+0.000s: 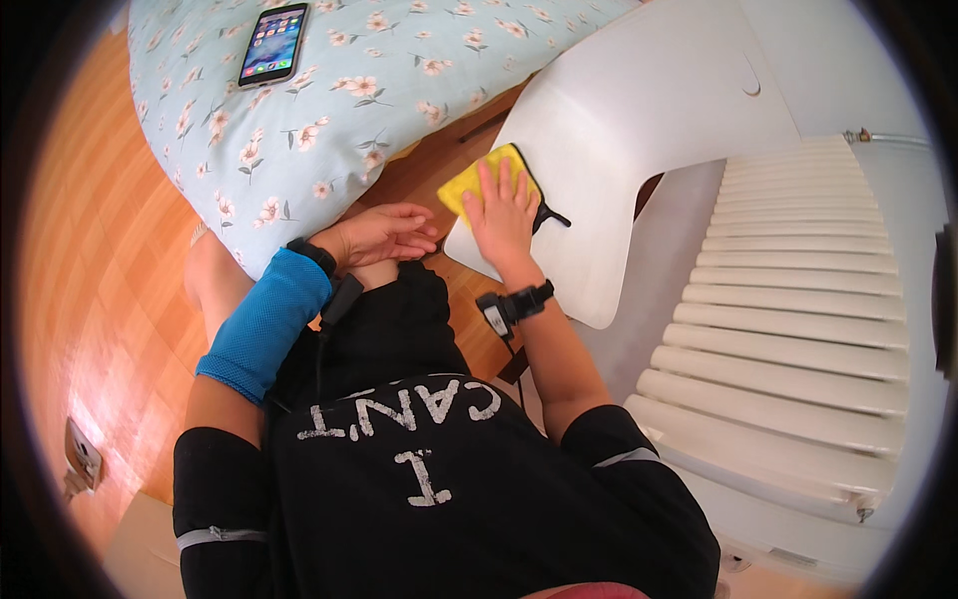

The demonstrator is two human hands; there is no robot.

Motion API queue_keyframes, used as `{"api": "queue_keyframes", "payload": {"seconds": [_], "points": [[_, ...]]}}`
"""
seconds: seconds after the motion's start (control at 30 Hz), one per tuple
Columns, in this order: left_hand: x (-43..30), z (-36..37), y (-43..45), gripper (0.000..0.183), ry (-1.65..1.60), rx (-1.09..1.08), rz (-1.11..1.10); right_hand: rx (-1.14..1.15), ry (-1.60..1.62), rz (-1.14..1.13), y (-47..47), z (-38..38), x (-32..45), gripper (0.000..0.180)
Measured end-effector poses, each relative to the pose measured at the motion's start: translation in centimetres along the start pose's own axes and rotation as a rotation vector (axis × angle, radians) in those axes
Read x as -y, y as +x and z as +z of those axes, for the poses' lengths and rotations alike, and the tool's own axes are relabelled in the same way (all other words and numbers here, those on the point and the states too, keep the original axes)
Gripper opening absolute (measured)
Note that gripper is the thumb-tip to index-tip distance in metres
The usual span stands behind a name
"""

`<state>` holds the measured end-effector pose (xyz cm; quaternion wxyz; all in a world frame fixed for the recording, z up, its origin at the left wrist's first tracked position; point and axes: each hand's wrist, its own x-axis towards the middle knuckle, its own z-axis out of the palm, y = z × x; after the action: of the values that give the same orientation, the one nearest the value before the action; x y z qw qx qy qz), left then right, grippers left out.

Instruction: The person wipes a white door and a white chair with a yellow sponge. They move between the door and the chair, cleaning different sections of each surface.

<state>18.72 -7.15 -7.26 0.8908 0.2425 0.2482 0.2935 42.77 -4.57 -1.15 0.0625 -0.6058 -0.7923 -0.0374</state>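
My right hand (503, 219) lies palm down on a folded yellow cloth (465, 182) with black edging and a short black loop, pressing it against the front of a white moulded chair's seat (576, 150). The fingers are slightly spread and the thumb sits toward the left. My left hand (385, 233) holds nothing; its fingers are apart and loosely bent, and the wrist is near my bare knee (378, 275), beside the bed corner. Both wrists wear black straps, and a blue mesh sleeve (262, 322) covers the left forearm.
A bed with pale blue floral bedding (419, 64) spans the upper left, a smartphone (274, 45) with lit screen on top. A white ribbed radiator (786, 299) stands at the right. On the wood-look floor (112, 299) at left is a power socket block (84, 453).
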Motion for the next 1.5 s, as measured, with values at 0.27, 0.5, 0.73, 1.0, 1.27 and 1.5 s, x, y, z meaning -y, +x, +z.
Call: {"api": "queue_keyframes", "payload": {"seconds": [0.27,0.5,0.73,1.0,1.27,1.5], "points": [[-0.6,-0.3,-1.7,0.038,-0.007,0.02,0.063,-0.028,0.016,-0.137,-8.5,-3.7,-5.5,0.058],[-0.6,-0.4,-1.3,0.038,-0.027,0.022,0.05,-0.096,-0.116,0.262,-14.2,-3.2,-18.7,0.058],[-0.5,-0.5,-0.5,0.038,-0.035,0.033,0.02,-0.101,-0.192,0.808,-12.5,-0.3,-19.0,0.061],[-0.9,0.0,-0.4,0.036,-0.041,0.0,-0.023,-0.149,-0.141,0.339,-7.0,0.9,-4.2,0.064],[-1.1,0.4,-0.2,0.038,-0.07,-0.007,-0.039,-0.059,0.119,-0.131,-1.2,-2.2,-1.3,0.062],[-1.6,0.5,-0.4,0.037,-0.062,-0.056,-0.045,0.059,0.103,-0.056,1.9,-1.2,-8.2,0.068]]}}
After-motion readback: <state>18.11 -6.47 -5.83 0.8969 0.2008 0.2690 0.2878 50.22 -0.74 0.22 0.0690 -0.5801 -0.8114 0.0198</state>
